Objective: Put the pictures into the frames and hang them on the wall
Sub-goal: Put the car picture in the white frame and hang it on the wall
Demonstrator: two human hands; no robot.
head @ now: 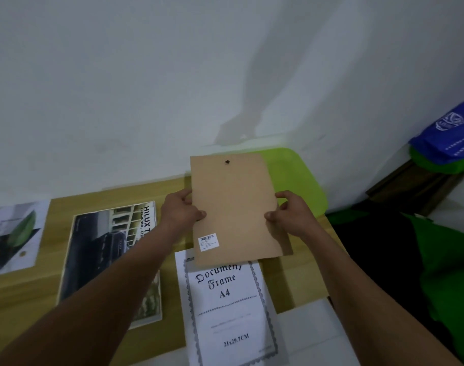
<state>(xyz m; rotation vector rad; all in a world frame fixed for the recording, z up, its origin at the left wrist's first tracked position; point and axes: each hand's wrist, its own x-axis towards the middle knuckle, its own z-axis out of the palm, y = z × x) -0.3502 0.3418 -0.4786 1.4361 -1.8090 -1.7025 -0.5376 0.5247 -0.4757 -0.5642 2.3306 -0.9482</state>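
The brown board (238, 207) is up in the air over the bench (27, 294), between the 2 hands. The left hand (180, 210) holds its left edge and the right hand (294, 215) holds its right edge, both about halfway up the board.

The board is flat, plain and brown, and taller than it is wide. It leans a bit to one side. It has 1 small dark spot (227, 161) near the top and 1 white sticker (209, 241) with a bar code near the bottom left corner.

Each hand pinches the board. The thumbs lie on the side we see, and the other fingers (283, 194) curl round the edges to the back. The fingers are close together, not spread.

Under the board, a white paper (228, 307) lies on the bench. It says "Document Frame A4". The board hides its top part. To the left lies a car picture (112, 254) with a pale edge, partly under the left arm. Further left lies a leaf picture (11, 236). A bright green thing (296, 180) sits behind the board, by the white wall (146, 75). A blue bag (447, 136) is far off to the right.
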